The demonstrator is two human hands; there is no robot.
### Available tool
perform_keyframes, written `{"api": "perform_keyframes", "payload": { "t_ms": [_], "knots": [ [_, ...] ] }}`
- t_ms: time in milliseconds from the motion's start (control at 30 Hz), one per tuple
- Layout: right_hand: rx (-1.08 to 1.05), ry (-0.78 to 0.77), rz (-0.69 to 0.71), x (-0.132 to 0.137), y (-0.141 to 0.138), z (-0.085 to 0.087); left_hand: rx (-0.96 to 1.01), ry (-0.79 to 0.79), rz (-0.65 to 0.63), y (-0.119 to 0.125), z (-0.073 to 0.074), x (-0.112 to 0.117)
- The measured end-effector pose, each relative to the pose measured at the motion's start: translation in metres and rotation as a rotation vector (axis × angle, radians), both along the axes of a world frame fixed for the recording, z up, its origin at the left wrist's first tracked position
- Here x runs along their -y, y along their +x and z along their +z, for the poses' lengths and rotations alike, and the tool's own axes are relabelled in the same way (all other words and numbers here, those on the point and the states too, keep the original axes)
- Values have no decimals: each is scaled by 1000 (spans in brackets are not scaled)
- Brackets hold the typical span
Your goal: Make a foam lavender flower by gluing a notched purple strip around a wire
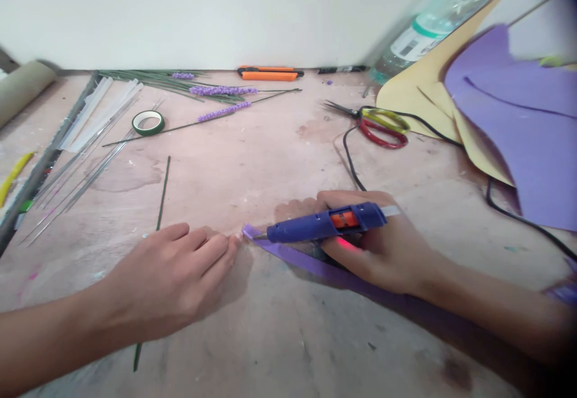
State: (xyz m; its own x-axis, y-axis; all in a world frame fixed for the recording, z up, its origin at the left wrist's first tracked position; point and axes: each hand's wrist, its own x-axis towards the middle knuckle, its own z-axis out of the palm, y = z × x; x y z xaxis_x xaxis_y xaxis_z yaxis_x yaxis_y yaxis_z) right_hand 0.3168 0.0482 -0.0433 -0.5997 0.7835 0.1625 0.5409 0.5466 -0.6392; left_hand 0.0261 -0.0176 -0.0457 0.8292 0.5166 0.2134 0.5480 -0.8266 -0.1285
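My right hand (383, 254) is wrapped round a blue hot glue gun (306, 226) with a clear glue stick poking from its back. The gun's metal nozzle rests at the near end of a long, narrow purple strip (306, 261), which runs rightward under my right hand and forearm. My left hand (175, 272) is closed, its fingertips pressed together on the strip's left tip against the table. A thin green stem (164, 193) lies under the left hand, its two ends showing above and below.
At the back lie purple flower stems (223, 91), an orange cutter (270, 74) and green tape (148, 122). Clear glue sticks and wires (90, 157) are on the left. Scissors (383, 127), a black cord (349, 151), a plastic bottle (419, 37) and purple sheets (509, 103) occupy the right.
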Motion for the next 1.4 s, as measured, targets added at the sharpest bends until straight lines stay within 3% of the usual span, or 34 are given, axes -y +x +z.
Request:
{"api": "perform_keyframes", "payload": {
  "t_ms": [200,633,1400],
  "knots": [
    [81,-49,-4,5,-4,19,-27,-35,-23,0,4,-2],
    [611,177,19,8,-34,71,-85,-11,-3,1,4,-3],
    [731,78,-45,9,-46,84,-41,69,2,-1,-1,0]
  ]
}}
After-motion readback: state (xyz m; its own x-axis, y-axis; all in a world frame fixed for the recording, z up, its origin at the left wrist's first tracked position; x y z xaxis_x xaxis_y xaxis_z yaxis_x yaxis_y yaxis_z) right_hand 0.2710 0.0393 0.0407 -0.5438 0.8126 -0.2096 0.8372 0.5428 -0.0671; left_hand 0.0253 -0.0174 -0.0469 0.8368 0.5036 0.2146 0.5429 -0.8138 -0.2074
